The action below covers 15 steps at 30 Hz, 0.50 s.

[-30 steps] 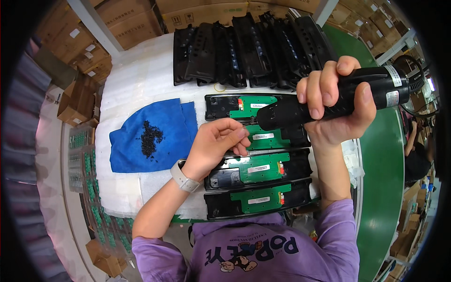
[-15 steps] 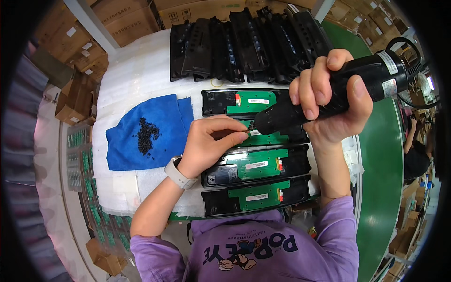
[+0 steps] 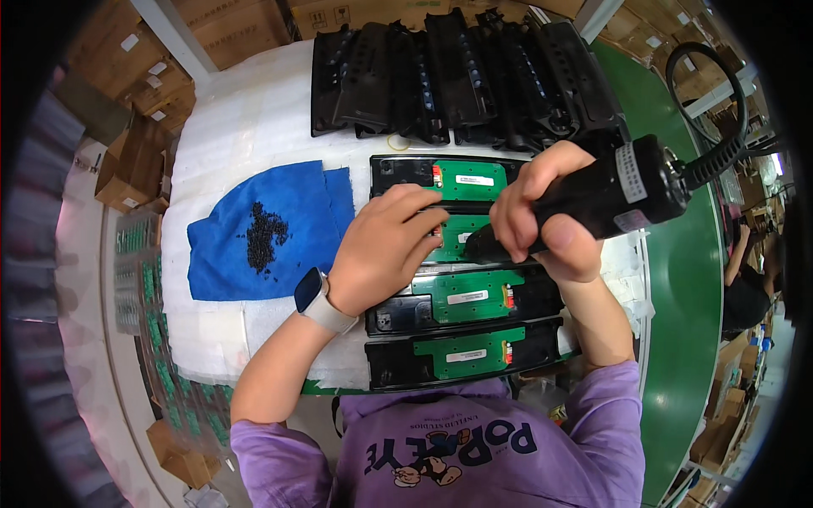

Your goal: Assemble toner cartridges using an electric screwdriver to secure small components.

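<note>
Blue cloth (image 3: 254,233) speckled with black screws (image 3: 267,237) — green boards (image 3: 470,296) in black housings — purple sleeves.

The single head view is looking steeply down from above the person's chest, close over the white padded worktable (image 3: 254,127), facing forward toward the stacked brown cardboard boxes (image 3: 246,30). Its fisheye lens is bending the green conveyor belt (image 3: 686,279) along the right rim.
</note>
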Each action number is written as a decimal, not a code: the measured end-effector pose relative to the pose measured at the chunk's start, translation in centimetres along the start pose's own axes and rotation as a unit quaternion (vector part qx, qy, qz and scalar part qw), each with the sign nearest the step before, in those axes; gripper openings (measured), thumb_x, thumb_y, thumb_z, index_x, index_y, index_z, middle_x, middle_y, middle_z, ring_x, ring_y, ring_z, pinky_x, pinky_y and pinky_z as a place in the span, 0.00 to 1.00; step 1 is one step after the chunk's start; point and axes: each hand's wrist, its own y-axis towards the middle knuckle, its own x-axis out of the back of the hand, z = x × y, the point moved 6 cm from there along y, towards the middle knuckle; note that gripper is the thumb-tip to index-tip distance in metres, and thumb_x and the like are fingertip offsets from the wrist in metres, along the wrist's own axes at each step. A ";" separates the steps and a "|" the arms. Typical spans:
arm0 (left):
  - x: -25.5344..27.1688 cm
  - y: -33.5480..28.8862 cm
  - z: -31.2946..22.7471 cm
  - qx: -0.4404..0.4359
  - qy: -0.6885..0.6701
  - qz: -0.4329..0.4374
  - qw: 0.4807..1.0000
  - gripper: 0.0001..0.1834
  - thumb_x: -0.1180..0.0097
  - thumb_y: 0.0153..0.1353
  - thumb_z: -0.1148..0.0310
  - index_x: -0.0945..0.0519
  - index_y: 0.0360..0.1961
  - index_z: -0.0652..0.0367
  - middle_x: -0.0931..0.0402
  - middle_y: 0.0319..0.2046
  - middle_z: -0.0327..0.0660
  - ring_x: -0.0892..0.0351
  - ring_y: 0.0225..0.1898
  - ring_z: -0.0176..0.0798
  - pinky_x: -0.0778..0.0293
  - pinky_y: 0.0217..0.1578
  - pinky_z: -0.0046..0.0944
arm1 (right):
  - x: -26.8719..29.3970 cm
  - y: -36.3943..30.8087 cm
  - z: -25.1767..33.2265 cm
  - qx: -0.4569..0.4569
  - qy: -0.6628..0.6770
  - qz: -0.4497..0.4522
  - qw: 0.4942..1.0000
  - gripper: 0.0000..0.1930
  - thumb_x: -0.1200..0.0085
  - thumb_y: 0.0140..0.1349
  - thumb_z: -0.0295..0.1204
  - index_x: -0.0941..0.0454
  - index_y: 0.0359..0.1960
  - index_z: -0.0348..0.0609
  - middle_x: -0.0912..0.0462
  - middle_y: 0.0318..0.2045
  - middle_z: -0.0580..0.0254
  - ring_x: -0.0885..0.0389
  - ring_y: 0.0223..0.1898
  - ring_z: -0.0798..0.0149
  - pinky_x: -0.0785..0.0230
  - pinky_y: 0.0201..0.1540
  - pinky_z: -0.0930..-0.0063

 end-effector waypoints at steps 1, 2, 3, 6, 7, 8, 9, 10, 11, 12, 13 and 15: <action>-0.4 -0.1 0.1 -0.020 0.022 0.004 1.000 0.11 0.44 0.50 0.71 0.23 0.36 0.60 0.27 0.41 0.44 0.31 0.48 0.46 0.33 0.43 0.40 | -0.1 0.1 -0.1 -0.006 -0.004 0.002 1.000 0.12 0.47 0.49 0.23 0.36 0.34 0.34 0.29 0.16 0.62 0.33 0.14 0.74 0.38 0.18 0.82; -0.6 -0.1 0.0 -0.041 0.045 0.008 0.998 0.10 0.44 0.50 0.71 0.23 0.35 0.61 0.27 0.42 0.44 0.31 0.49 0.45 0.33 0.44 0.41 | -0.3 0.1 0.0 -0.008 -0.004 0.001 1.000 0.12 0.47 0.49 0.23 0.36 0.34 0.34 0.29 0.16 0.62 0.33 0.14 0.74 0.38 0.18 0.82; -0.6 -0.2 0.1 -0.039 0.044 0.007 0.998 0.10 0.44 0.50 0.71 0.23 0.35 0.61 0.27 0.42 0.44 0.31 0.49 0.45 0.33 0.44 0.41 | -0.4 0.0 -0.1 -0.020 -0.008 -0.004 1.000 0.12 0.47 0.49 0.23 0.36 0.33 0.34 0.29 0.16 0.62 0.32 0.14 0.74 0.37 0.19 0.82; -0.6 -0.5 0.2 -0.032 0.042 0.009 0.999 0.09 0.44 0.50 0.72 0.23 0.34 0.61 0.28 0.44 0.44 0.32 0.50 0.46 0.34 0.45 0.41 | -0.6 0.0 -0.3 -0.041 -0.014 -0.003 0.999 0.13 0.45 0.48 0.25 0.35 0.32 0.35 0.29 0.16 0.62 0.30 0.17 0.74 0.35 0.21 0.83; -0.7 -0.5 0.2 -0.033 0.042 0.007 0.999 0.09 0.44 0.50 0.72 0.23 0.34 0.61 0.28 0.44 0.44 0.32 0.50 0.46 0.34 0.45 0.41 | -0.7 -0.1 -0.3 -0.031 -0.049 -0.013 0.998 0.16 0.42 0.49 0.32 0.35 0.33 0.38 0.31 0.15 0.64 0.33 0.14 0.73 0.38 0.18 0.82; -0.7 -0.6 0.2 -0.035 0.043 0.004 0.998 0.09 0.44 0.50 0.72 0.23 0.33 0.61 0.28 0.44 0.44 0.32 0.50 0.46 0.34 0.45 0.41 | -0.8 -0.2 -0.2 -0.020 -0.084 -0.022 0.996 0.20 0.40 0.50 0.39 0.36 0.34 0.41 0.32 0.14 0.66 0.35 0.11 0.72 0.41 0.15 0.81; -0.8 -0.5 0.1 -0.035 0.041 0.004 0.999 0.09 0.44 0.50 0.72 0.23 0.33 0.61 0.28 0.44 0.44 0.32 0.50 0.46 0.34 0.45 0.41 | -1.0 -0.3 0.0 -0.032 -0.080 -0.028 0.996 0.21 0.39 0.49 0.39 0.36 0.34 0.42 0.32 0.15 0.66 0.34 0.12 0.72 0.40 0.16 0.80; -0.8 -0.5 -0.1 -0.037 0.041 0.006 0.998 0.09 0.44 0.49 0.72 0.23 0.33 0.61 0.28 0.44 0.44 0.32 0.50 0.46 0.34 0.45 0.41 | -1.1 -0.5 0.2 -0.033 -0.082 -0.028 0.996 0.21 0.39 0.49 0.39 0.36 0.34 0.42 0.32 0.15 0.66 0.34 0.12 0.72 0.40 0.16 0.80; -0.9 -0.4 -0.2 -0.040 0.040 0.007 0.998 0.09 0.44 0.49 0.72 0.23 0.33 0.61 0.28 0.44 0.44 0.33 0.50 0.46 0.34 0.45 0.41 | -1.1 -0.7 0.4 -0.044 -0.110 -0.023 0.993 0.20 0.38 0.49 0.39 0.36 0.33 0.42 0.32 0.15 0.66 0.34 0.13 0.72 0.39 0.17 0.80; -0.9 -0.6 -0.1 -0.036 0.043 0.007 0.998 0.09 0.44 0.49 0.72 0.23 0.33 0.61 0.28 0.44 0.44 0.33 0.50 0.46 0.34 0.45 0.41 | -1.4 -0.8 0.2 -0.055 -0.132 -0.013 0.990 0.20 0.38 0.49 0.38 0.36 0.33 0.42 0.31 0.15 0.66 0.34 0.14 0.71 0.39 0.18 0.80; -0.9 -0.8 0.0 -0.040 0.047 0.005 0.998 0.09 0.44 0.49 0.72 0.23 0.33 0.61 0.28 0.44 0.44 0.33 0.50 0.46 0.34 0.45 0.41 | -1.7 -0.9 0.1 -0.073 -0.148 -0.005 0.986 0.18 0.38 0.49 0.35 0.36 0.31 0.42 0.31 0.16 0.66 0.34 0.15 0.72 0.39 0.19 0.79; -0.9 -0.9 -0.1 -0.046 0.051 0.004 0.998 0.09 0.44 0.49 0.72 0.23 0.33 0.62 0.29 0.44 0.44 0.33 0.49 0.46 0.34 0.45 0.41 | -2.5 -0.7 0.5 -0.076 -0.219 0.059 0.971 0.14 0.37 0.41 0.27 0.31 0.27 0.42 0.28 0.17 0.68 0.29 0.17 0.73 0.36 0.21 0.80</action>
